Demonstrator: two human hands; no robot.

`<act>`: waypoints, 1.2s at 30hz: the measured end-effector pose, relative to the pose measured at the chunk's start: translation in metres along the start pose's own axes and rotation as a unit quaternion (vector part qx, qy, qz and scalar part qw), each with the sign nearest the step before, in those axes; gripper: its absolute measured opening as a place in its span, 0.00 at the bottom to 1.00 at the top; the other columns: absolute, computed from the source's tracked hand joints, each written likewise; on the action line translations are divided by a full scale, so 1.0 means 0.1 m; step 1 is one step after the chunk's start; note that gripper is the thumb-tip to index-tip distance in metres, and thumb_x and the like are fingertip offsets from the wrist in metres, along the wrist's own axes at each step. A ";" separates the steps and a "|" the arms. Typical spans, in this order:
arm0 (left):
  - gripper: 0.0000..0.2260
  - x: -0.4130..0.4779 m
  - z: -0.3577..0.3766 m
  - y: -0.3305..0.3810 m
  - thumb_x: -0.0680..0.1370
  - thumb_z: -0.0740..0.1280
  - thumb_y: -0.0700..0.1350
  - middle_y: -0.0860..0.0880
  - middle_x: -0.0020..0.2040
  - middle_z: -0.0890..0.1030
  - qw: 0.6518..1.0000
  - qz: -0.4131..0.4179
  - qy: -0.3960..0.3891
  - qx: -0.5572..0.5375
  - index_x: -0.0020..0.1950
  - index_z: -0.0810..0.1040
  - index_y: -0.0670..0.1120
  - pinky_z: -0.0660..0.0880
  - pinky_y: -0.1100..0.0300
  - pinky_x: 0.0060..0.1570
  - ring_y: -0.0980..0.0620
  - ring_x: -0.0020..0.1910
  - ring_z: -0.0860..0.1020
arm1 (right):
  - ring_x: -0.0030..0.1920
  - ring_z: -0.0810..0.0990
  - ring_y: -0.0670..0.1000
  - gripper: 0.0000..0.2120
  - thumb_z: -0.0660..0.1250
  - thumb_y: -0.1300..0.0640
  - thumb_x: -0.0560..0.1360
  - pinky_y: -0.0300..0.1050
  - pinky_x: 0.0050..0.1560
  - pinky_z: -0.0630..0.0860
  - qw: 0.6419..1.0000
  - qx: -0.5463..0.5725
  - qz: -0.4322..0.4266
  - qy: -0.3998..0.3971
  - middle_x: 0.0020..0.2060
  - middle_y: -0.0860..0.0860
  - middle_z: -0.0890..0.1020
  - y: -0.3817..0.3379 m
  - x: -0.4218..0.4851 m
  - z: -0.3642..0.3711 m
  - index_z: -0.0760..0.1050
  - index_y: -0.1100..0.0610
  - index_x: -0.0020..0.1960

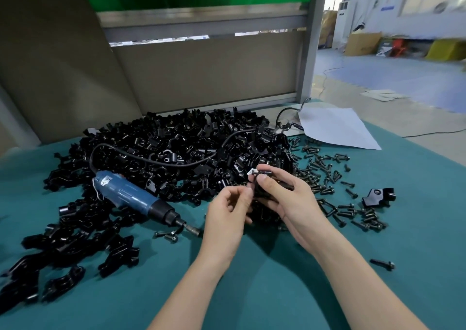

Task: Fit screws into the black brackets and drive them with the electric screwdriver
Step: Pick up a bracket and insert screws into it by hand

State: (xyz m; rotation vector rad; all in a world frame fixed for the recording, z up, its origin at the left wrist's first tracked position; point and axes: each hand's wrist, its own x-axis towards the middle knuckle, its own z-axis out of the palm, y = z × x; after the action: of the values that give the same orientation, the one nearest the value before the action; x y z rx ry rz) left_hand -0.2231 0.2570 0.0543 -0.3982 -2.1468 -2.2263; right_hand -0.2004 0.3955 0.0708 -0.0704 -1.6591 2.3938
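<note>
My right hand [285,196] grips a black bracket [262,193] above the table, with a black screw [262,172] pinched at its top between thumb and forefinger. My left hand [230,210] is beside it, fingers curled, fingertips touching the bracket's left side. The blue electric screwdriver [136,199] lies on the green table [277,292] left of my hands, its bit pointing right, its black cable looping over the heap. A large heap of black brackets [176,150] fills the middle. Loose black screws [325,175] are scattered to the right.
More black brackets [75,246] lie in a strip at the left front. One bracket [378,196] and one screw [382,264] lie apart at the right. A white sheet [335,127] lies at the back right. A grey partition [201,69] stands behind the heap.
</note>
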 end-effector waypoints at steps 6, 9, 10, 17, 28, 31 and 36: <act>0.03 0.02 -0.01 -0.02 0.81 0.67 0.42 0.58 0.41 0.84 0.999 -0.001 -0.011 -0.035 0.52 0.81 0.48 0.77 0.65 0.37 0.61 0.39 0.79 | 0.58 0.86 0.54 0.09 0.74 0.56 0.78 0.51 0.59 0.81 1.000 -0.027 -0.001 -0.012 0.54 0.54 0.88 0.05 0.05 0.00 0.85 0.51 0.58; 0.06 0.02 0.01 -0.02 0.82 0.67 0.48 0.56 0.35 0.81 1.000 -0.007 0.007 -0.029 0.51 0.80 0.46 0.76 0.65 0.34 0.59 0.34 0.78 | 0.57 0.86 0.55 0.13 0.75 0.51 0.72 0.53 0.61 0.81 0.999 -0.046 -0.002 -0.018 0.53 0.53 0.88 0.07 0.07 0.03 0.85 0.48 0.56; 0.07 0.03 0.02 -0.03 0.82 0.67 0.48 0.56 0.35 0.81 1.000 -0.007 0.006 -0.026 0.51 0.80 0.45 0.76 0.65 0.33 0.59 0.34 0.78 | 0.57 0.86 0.55 0.13 0.75 0.51 0.72 0.53 0.61 0.81 0.999 -0.047 -0.004 -0.016 0.53 0.53 0.88 0.07 0.07 0.03 0.86 0.47 0.56; 0.07 0.02 -0.01 -0.03 0.81 0.66 0.37 0.59 0.45 0.83 1.000 0.011 -0.021 -0.020 0.52 0.79 0.48 0.78 0.64 0.41 0.60 0.44 0.80 | 0.57 0.86 0.52 0.09 0.72 0.58 0.79 0.48 0.58 0.82 0.998 -0.054 -0.006 -0.016 0.54 0.53 0.88 0.08 0.07 -0.01 0.84 0.50 0.59; 0.05 0.02 0.02 -0.06 0.83 0.66 0.47 0.51 0.45 0.85 1.000 0.002 0.004 -0.016 0.51 0.81 0.49 0.78 0.61 0.42 0.55 0.43 0.81 | 0.59 0.86 0.54 0.11 0.73 0.55 0.77 0.53 0.62 0.82 0.997 -0.066 -0.015 -0.022 0.55 0.54 0.87 0.10 0.07 0.00 0.85 0.49 0.58; 0.07 0.04 0.01 -0.05 0.82 0.66 0.39 0.56 0.48 0.84 1.000 0.008 0.000 -0.004 0.52 0.80 0.50 0.79 0.61 0.48 0.58 0.48 0.81 | 0.59 0.86 0.53 0.11 0.73 0.54 0.77 0.52 0.61 0.82 0.997 -0.075 -0.021 -0.019 0.55 0.52 0.87 0.10 0.07 -0.01 0.85 0.47 0.58; 0.03 0.01 0.03 -0.02 0.81 0.67 0.49 0.54 0.47 0.83 0.999 -0.005 0.019 -0.033 0.53 0.78 0.51 0.78 0.52 0.52 0.55 0.47 0.80 | 0.59 0.86 0.54 0.12 0.74 0.53 0.75 0.54 0.63 0.80 0.997 -0.077 -0.026 -0.019 0.55 0.53 0.87 0.08 0.07 0.00 0.85 0.47 0.59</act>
State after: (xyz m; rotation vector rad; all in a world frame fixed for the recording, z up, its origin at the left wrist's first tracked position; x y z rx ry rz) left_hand -0.2243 0.2603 0.0527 -0.3465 -2.0655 -2.2960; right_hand -0.2081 0.3941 0.0636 -0.0066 -1.8359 2.2399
